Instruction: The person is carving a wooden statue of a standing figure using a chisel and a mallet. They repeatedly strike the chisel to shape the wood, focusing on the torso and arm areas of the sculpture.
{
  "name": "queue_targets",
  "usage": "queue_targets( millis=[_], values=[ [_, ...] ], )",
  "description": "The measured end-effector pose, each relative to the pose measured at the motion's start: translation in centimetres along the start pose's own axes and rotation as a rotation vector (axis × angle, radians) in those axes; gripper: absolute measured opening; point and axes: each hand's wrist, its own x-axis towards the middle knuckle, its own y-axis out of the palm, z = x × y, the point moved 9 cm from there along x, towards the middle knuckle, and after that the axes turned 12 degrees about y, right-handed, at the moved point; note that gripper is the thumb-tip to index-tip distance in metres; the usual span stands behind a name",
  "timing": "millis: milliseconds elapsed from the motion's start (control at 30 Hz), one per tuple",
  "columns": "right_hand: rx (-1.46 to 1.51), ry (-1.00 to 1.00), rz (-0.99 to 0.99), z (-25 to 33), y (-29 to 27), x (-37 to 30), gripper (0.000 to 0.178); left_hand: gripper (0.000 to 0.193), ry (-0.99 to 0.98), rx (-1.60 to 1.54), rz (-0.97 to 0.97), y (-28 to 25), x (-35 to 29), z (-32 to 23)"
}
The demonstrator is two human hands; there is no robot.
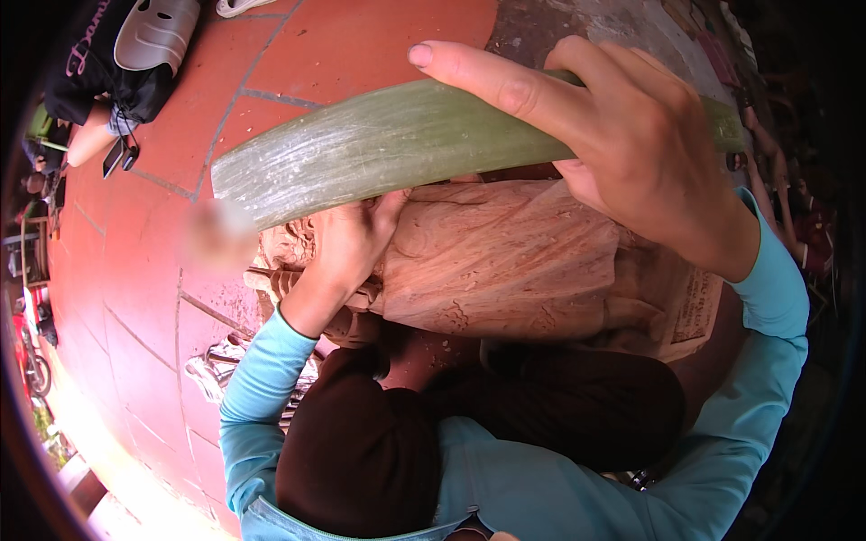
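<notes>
My right hand [645,149] is wrapped round a long, flat green club [388,144], index finger stretched along its face. The club lies crosswise above a reddish-brown wood carving [505,261] with flowing, robe-like folds and a squared base at the right. Finer carved detail shows at the carving's left end. There my left hand [347,239] rests against the wood, thumb and fingers curled. The club covers part of those fingers, so what they grip is hidden. A blurred patch hides whatever is just left of the club's broad end.
My dark-clad legs [361,451] are folded right by the carving. A silvery bundle of slim tools [216,370] lies on the red tiled floor [135,298] at left. A person beside a grey plastic chair [158,36] is at upper left; a red motorbike [34,361] stands far left.
</notes>
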Motion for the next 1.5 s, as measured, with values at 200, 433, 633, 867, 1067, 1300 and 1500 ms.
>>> queue_targets(
  millis=[200,433,633,867,1067,1300,1500],
  values=[
    [0.005,0.020,-0.024,-0.5,0.0,-0.6,0.075,0.025,-0.139,-0.150,0.029,1.1,0.2,0.6],
    [0.039,0.097,0.022,-1.8,1.3,-1.9,0.080,0.026,-0.201,-0.316,0.037,1.2,0.9,0.2],
    [0.211,0.213,0.018,-3.1,2.1,-3.2,0.081,0.033,-0.084,-0.231,-0.115,-0.6,-0.8,-0.8],
    [0.226,0.233,0.008,-3.2,1.3,-4.5,0.078,0.039,-0.163,-0.187,-0.124,-0.2,-1.9,-1.4],
    [0.240,0.249,0.045,-3.0,0.4,-4.8,0.073,0.030,-0.227,-0.333,-0.290,0.3,-2.0,-1.6],
    [0.338,0.378,0.118,-3.4,-0.4,-6.6,0.064,0.019,0.248,-0.272,0.410,3.7,-2.9,-8.8],
    [0.288,0.647,0.145,-4.9,-2.1,-12.1,0.061,0.013,0.697,-0.030,0.208,5.2,-1.3,-14.7]
  ],
)
